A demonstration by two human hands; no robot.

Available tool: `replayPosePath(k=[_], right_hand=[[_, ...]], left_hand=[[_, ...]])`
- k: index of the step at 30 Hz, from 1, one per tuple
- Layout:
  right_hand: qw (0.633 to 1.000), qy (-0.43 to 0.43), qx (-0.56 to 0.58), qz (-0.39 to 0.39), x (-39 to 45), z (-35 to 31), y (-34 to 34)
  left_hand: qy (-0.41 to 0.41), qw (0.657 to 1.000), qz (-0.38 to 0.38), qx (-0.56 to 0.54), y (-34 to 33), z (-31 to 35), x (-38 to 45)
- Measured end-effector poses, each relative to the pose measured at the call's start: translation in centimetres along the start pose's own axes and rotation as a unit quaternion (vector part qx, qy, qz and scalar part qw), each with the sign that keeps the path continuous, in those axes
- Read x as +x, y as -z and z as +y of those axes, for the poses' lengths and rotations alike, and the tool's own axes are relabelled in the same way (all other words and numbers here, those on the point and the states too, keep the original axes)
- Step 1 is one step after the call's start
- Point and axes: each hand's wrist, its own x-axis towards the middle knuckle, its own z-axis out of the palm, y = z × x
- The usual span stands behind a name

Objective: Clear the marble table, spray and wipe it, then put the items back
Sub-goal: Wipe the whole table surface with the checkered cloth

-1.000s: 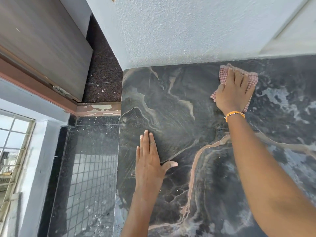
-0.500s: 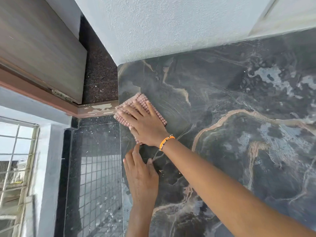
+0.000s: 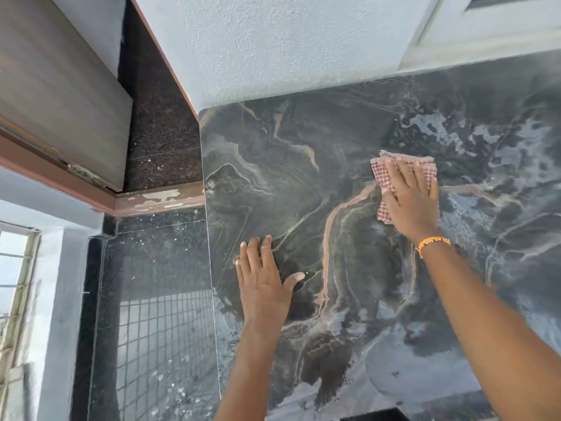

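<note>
Cloth (image 3: 383, 173) update: half a second back, parked at the table edge just ahead of the left hand (image 3: 262, 284). Now well off to the right of that hand and further out, pinned flat under the right hand (image 3: 411, 205).

> So swinging side to side then? Gripped or just pressed?

Pressed, by the look of it. Palm down, fingers spread across the checks, no fist, with red-and-white corners poking out past the fingertips and beside the thumb. Left hand likewise flat and open on the marble table (image 3: 303, 177), clamped on nothing, probably just bracing. Hands well apart now, unlike a moment ago when nearly touching.

> Meaning what for the job?

Reads as mid-wipe, one full pass across from the left edge done. Nothing sitting anywhere around either hand, so clearing looks finished. Can't say for sure about the spraying, no bottle in view, though pale hazy patches (image 3: 455, 132) beyond and to the right of the right hand could be spray film or just the stone's pattern. Hard to call.

> Left to do?

Probably more strokes out past the right hand and back toward the body, then putting the items back. None of those visible yet.
</note>
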Motion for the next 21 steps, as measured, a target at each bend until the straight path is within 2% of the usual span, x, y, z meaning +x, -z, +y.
replayPosePath(k=[2,5,9,12,15,17,21], right_hand=[[1.000,-0.017,-0.008,0.014,-2.2,-1.0,-0.8],[1.000,0.017,-0.014,0.011,-4.3,-4.8,-2.1],[0.993,0.113,0.003,-0.023,-4.4,-11.5,-3.4],[0.975,0.216,0.008,-0.054,-4.9,-14.3,-3.7],[0.939,0.336,-0.024,-0.072,-5.1,-11.7,-3.2],[0.927,0.367,-0.033,-0.068,-4.4,-7.8,-2.3],[0.957,0.283,-0.037,-0.052,-2.0,1.6,0.2]], left_hand=[[0.001,1.000,0.006,0.004,-0.1,0.0,-0.1],[0.004,1.000,0.017,0.008,-0.1,0.0,-0.1],[0.013,1.000,0.017,0.007,-0.1,0.4,-0.1],[0.037,0.998,0.043,-0.005,-0.3,1.6,-0.6],[0.038,0.997,0.067,-0.029,-1.0,4.0,-1.1],[0.010,0.997,0.059,-0.050,-2.0,6.5,-1.1],[-0.055,0.997,0.001,-0.059,-4.7,12.6,0.0]])
